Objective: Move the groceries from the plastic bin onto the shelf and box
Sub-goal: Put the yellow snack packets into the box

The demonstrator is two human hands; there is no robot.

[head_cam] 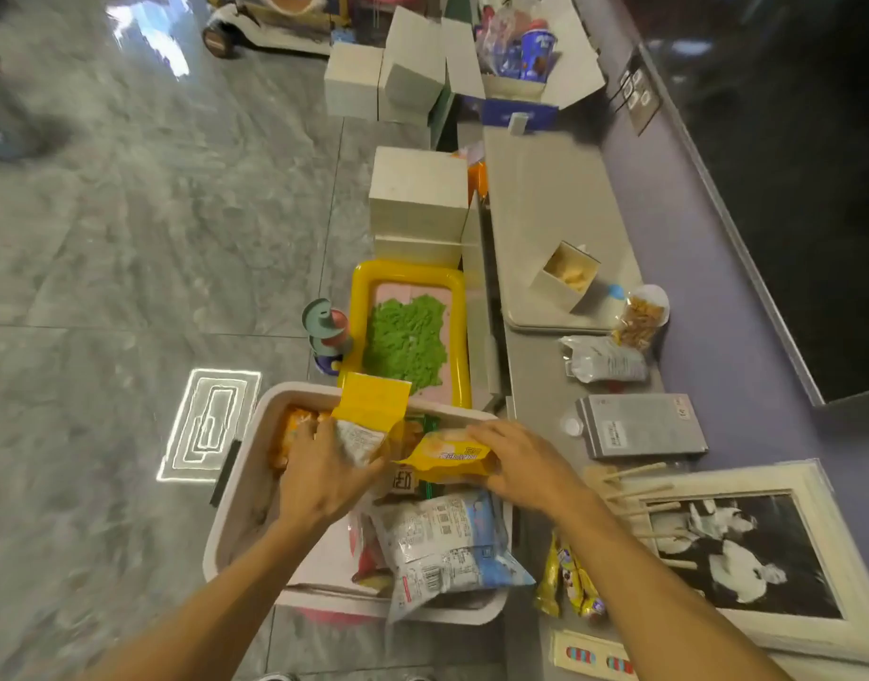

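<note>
Yellow-topped silver pouch [368, 420] and flat yellow snack packet [447, 457] sit in the white plastic bin [236, 489], beside the grey shelf [535, 380]. My left hand [319, 479] grips the pouch and my right hand [526, 469] curls round the packet. Risks as I see them: the slick film slips mid-lift, or the lift drags the blue-white bag [442, 538], already overhanging the rim, out of the bin.
</note>
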